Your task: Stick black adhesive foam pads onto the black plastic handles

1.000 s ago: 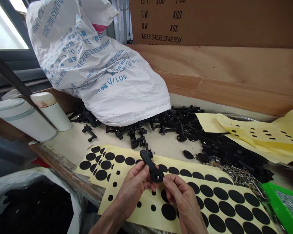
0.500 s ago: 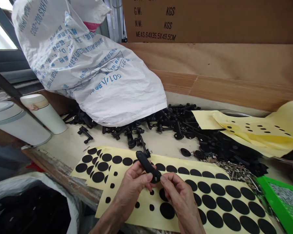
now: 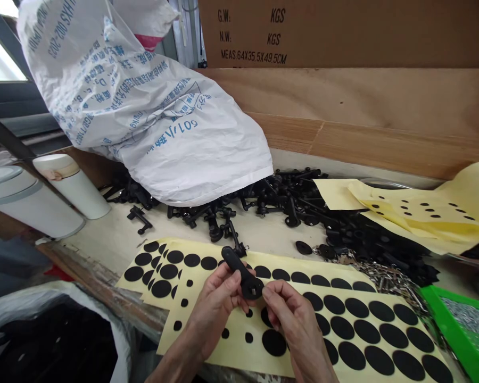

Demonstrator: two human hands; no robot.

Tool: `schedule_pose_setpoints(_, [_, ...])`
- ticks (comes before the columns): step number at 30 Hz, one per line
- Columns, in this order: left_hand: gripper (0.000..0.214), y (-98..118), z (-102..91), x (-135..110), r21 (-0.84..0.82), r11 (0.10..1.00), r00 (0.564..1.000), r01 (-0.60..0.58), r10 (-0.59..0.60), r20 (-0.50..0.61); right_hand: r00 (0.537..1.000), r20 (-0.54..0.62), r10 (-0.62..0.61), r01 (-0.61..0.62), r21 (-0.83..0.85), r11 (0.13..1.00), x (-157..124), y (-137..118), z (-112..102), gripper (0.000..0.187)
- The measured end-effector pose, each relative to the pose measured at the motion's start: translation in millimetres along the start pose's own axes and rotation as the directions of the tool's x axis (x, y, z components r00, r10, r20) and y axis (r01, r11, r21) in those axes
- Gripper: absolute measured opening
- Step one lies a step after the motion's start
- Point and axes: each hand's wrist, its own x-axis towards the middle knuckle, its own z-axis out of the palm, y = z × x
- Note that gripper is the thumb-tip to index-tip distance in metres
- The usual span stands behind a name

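Note:
My left hand (image 3: 219, 303) is closed around a black crank handle (image 3: 234, 261), its long arm slanting up and left, its round end (image 3: 252, 288) toward my right hand. The left thumb lies along the handle, beside a small light square spot in the round end. My right hand (image 3: 289, 308) pinches at the right edge of that round end with thumb and forefinger; whether a thin pad is between these fingers is hidden. Under both hands lie yellow backing sheets (image 3: 207, 351) with black round stickers (image 3: 274, 342) and small black dots.
Black handle parts (image 3: 291, 199) are heaped behind, partly under a white woven sack (image 3: 207, 149). Metal pins (image 3: 399, 282) and a green tray (image 3: 459, 324) lie right. Two white cups (image 3: 74, 186) stand left. A lined bin (image 3: 120, 340) of black parts is lower left.
My left thumb has shifted up off the round end onto the handle's arm, showing more of that end. My right hand stays at its edge.

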Motion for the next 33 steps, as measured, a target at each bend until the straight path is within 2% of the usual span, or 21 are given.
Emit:
schedule_pose_setpoints(5, [0.025,-0.9,0.8,1.4,0.021,1.000,1.000,-0.006,0.006,-0.028,0.993,-0.036,-0.110,0.106,-0.103,0.989,-0.5,1.5,1.8,0.031])
schedule_pose_setpoints(8, [0.027,0.6,2.9,0.5,0.083,0.996,0.996,-0.024,0.031,-0.084,0.986,-0.072,-0.149,0.137,-0.148,0.980,-2.0,0.3,3.4,0.029])
schedule_pose_setpoints(13, [0.023,2.7,6.6,-3.1,0.178,0.982,0.989,-0.058,0.081,-0.127,0.968,-0.065,-0.242,0.214,-0.292,0.932,-5.8,-2.8,5.8,0.024])
schedule_pose_setpoints(15, [0.023,2.9,8.8,-4.4,0.218,0.973,0.981,-0.073,0.110,-0.160,0.941,-0.079,-0.328,0.271,-0.402,0.874,-8.2,-3.4,7.9,0.022])
schedule_pose_setpoints(18, [0.022,3.2,12.1,-5.7,0.264,0.960,0.971,-0.088,0.142,-0.194,0.889,-0.055,-0.455,0.333,-0.603,0.725,-12.3,-2.6,11.2,0.022])
schedule_pose_setpoints(22, [0.021,3.8,12.7,-6.0,0.293,0.953,0.969,-0.076,0.140,-0.203,0.829,0.004,-0.559,0.338,-0.800,0.496,-15.4,2.3,11.9,0.023])
schedule_pose_setpoints(26, [0.020,3.8,8.9,-4.6,0.309,0.949,0.973,-0.065,0.129,-0.193,0.767,0.068,-0.638,0.324,-0.899,0.293,-12.9,10.0,9.5,0.025])
schedule_pose_setpoints(28, [0.020,3.6,7.2,-3.9,0.309,0.950,0.973,-0.052,0.118,-0.198,0.749,0.086,-0.657,0.319,-0.916,0.244,-10.7,13.3,8.6,0.026])
schedule_pose_setpoints(30, [0.020,3.3,6.1,-3.3,0.285,0.958,0.978,-0.042,0.098,-0.185,0.753,0.097,-0.651,0.317,-0.920,0.229,-8.3,15.6,7.6,0.028])
schedule_pose_setpoints(32, [0.021,2.9,5.4,-2.7,0.240,0.970,0.986,-0.034,0.071,-0.149,0.772,0.104,-0.628,0.320,-0.916,0.242,-6.1,16.0,5.6,0.033])
schedule_pose_setpoints(33, [0.022,2.7,5.0,-2.4,0.219,0.975,0.989,-0.026,0.056,-0.134,0.788,0.101,-0.607,0.328,-0.903,0.276,-5.1,15.3,4.0,0.035])
